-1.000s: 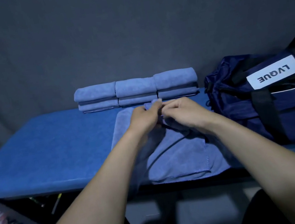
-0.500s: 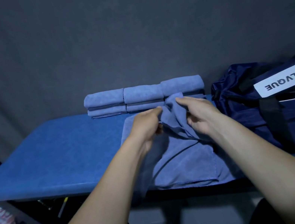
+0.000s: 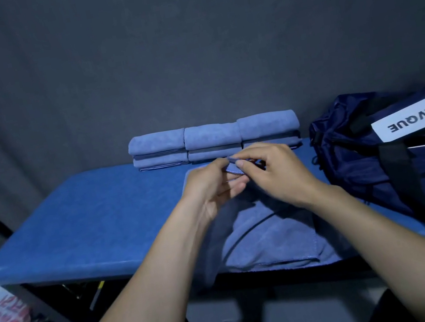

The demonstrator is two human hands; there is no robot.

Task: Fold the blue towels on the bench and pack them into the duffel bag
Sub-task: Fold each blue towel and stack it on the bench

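From the head view, both hands meet over the far part of the loose towel [image 3: 270,236], which lies spread on the blue tabletop [image 3: 80,221] just left of the duffel bag [image 3: 403,155], its near hem hanging slightly over the tabletop's front edge. The left hand [image 3: 210,186] has a narrow grip, thumb and forefinger pinching a raised edge of the towel; the right hand [image 3: 276,172] pinches the same edge right beside it, fingertips almost touching the left's. The rest of the cloth lies slack and creased below the wrists, with a dark fold line curving across it.

Behind the hands, at the back of the tabletop and left of the duffel bag, sit the folded towels [image 3: 213,140], three stacks side by side, two layers each as far as can be seen. The duffel bag stands to the right with a white label on top; whether its opening is unzipped cannot be told from here.

The risks, as I judge them: both pinches sit close together on one small bit of edge, so lifting from there would likely bunch the cloth rather than draw a straight fold. The overhanging near hem could drag the towel off the front. A wide sweep backward might knock the folded towels.

A plastic bag [image 3: 1,320] lies on the floor, well left of the duffel bag.
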